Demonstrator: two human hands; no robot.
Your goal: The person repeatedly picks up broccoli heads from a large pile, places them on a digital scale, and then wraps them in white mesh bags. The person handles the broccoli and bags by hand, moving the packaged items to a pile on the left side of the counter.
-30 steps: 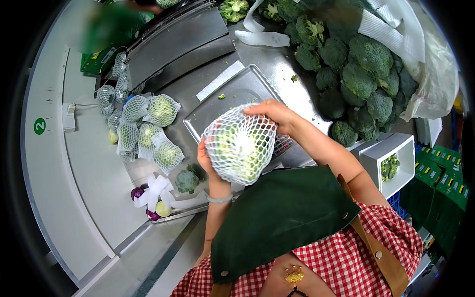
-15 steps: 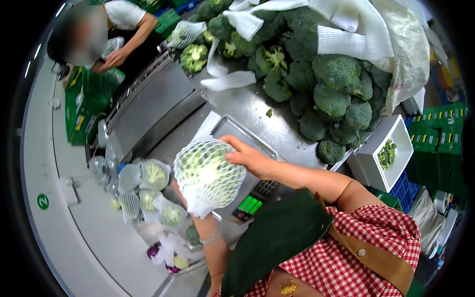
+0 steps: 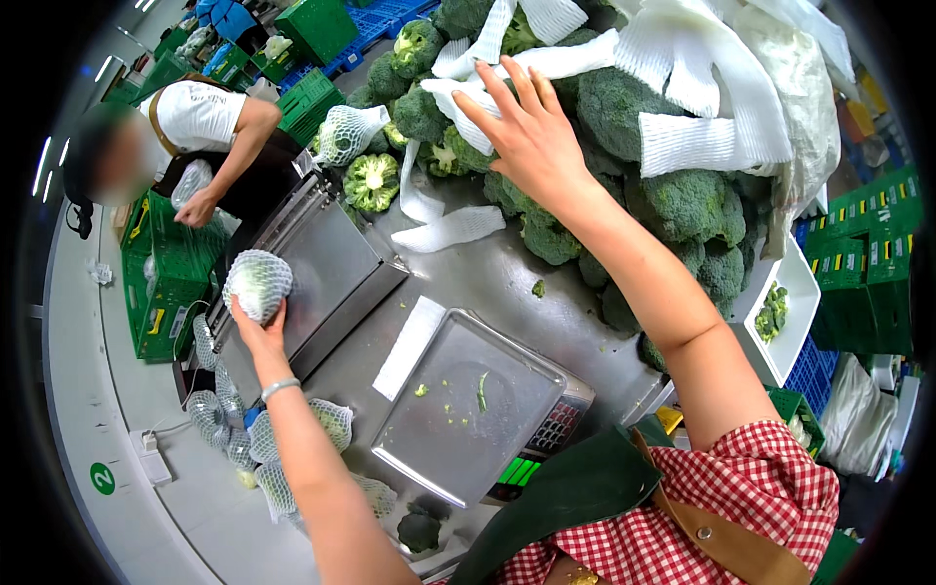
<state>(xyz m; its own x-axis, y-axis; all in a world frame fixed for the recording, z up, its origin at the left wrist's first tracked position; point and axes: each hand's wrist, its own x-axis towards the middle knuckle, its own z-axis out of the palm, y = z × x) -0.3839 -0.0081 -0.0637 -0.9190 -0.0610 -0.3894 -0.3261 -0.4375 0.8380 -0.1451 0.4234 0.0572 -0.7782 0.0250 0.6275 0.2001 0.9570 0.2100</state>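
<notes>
At the far left, my left hand (image 3: 261,341) is closed around a broccoli head in a white foam net (image 3: 257,283). It holds this near the end of a metal machine with a flat top (image 3: 336,249). My right hand (image 3: 536,146) reaches out with fingers spread, holding nothing. Beneath its fingertips lie white foam net sleeves (image 3: 570,60) on a large broccoli pile (image 3: 673,210); whether they touch cannot be seen. Between my arms sits a weighing scale with a metal pan (image 3: 419,429), which carries a few green scraps.
More netted heads (image 3: 331,424) lie left of the scale, partly behind my left forearm. Across the machine a co-worker (image 3: 200,122) bends over a green crate (image 3: 161,292), a wrapped item in hand. A white foam box (image 3: 788,336) with green pieces stands right of the pile.
The netted broccoli went from over the scale, between both hands, to the far left in my left hand. My right hand let go and moved up to the pile.
</notes>
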